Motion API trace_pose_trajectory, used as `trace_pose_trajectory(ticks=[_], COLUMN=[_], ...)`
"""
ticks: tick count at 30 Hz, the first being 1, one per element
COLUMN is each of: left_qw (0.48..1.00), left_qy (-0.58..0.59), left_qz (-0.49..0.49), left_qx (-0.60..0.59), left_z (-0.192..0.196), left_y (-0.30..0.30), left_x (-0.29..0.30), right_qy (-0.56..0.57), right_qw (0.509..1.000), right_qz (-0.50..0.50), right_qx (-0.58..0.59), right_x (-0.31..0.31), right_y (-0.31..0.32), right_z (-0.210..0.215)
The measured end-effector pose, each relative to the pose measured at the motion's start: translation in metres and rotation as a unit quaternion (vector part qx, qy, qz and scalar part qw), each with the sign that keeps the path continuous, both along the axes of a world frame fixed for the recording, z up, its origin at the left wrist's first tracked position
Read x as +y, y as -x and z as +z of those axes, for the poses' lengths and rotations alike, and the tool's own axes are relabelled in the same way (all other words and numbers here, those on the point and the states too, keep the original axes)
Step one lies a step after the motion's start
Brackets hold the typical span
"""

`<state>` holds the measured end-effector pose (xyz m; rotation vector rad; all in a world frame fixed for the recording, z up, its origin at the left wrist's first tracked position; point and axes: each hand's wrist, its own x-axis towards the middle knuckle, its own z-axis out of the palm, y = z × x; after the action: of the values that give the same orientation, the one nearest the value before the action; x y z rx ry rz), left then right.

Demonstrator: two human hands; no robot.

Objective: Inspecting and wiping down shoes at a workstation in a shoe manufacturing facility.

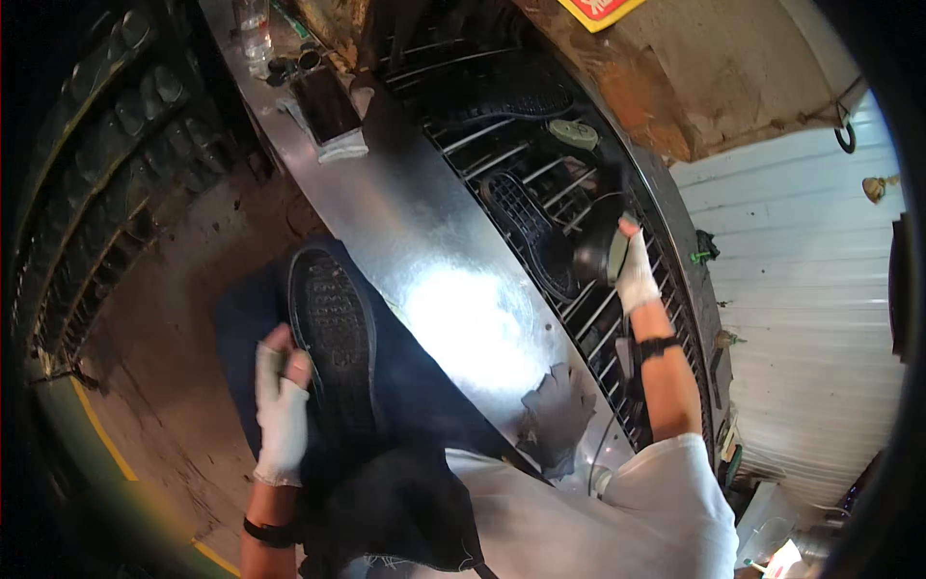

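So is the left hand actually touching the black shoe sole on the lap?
Touching. The head view shows the left hand, in a white fingerless glove, with its fingertips wrapped onto the edge of the black shoe sole, no gap between them.

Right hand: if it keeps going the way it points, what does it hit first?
The right hand already seems to touch a dark shoe on the wire rack; beyond it likely more rack bars, though depth is unclear.

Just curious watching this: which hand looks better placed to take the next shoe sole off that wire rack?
Probably the right hand: it is stretched over the wire rack, touching a dark sole there. The left hand is busy beside the sole-up shoe on the lap, away from the rack.
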<state>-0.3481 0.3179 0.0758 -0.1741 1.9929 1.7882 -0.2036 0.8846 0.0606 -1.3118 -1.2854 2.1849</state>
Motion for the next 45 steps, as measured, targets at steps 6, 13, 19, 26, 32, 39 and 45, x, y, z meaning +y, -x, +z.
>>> trace_pose_trajectory(ticks=[6, 13, 19, 26, 32, 39, 45], left_qw=[0.95, 0.927, 0.827, 0.886, 0.966, 0.895, 0.889], left_qy=[-0.251, -0.374, -0.554, 0.238, -0.244, -0.409, -0.427], left_qz=[-0.152, -0.017, -0.025, -0.12, -0.06, -0.133, -0.157], left_qx=[0.108, 0.031, -0.092, 0.38, 0.054, 0.121, 0.055], left_z=[0.02, 0.037, 0.073, -0.019, 0.023, 0.06, 0.069], left_y=[0.032, 0.041, 0.026, 0.068, 0.119, 0.095, 0.07], left_x=[0.027, 0.055, 0.041, 0.045, 0.022, -0.001, -0.011], right_qy=[0.15, -0.007, 0.146, 0.161, 0.176, 0.3, 0.201], right_qw=[0.973, 0.887, 0.892, 0.93, 0.93, 0.881, 0.878], right_qz=[0.161, 0.428, 0.408, 0.309, 0.29, 0.33, 0.385], right_qx=[0.071, 0.174, 0.129, 0.121, 0.144, 0.158, 0.202], right_x=[-0.173, -0.333, -0.37, -0.358, -0.351, -0.395, -0.401], right_y=[-0.017, 0.028, 0.05, 0.049, 0.062, 0.072, 0.068], right_z=[0.052, 0.076, 0.091, 0.09, 0.081, 0.051, 0.056])
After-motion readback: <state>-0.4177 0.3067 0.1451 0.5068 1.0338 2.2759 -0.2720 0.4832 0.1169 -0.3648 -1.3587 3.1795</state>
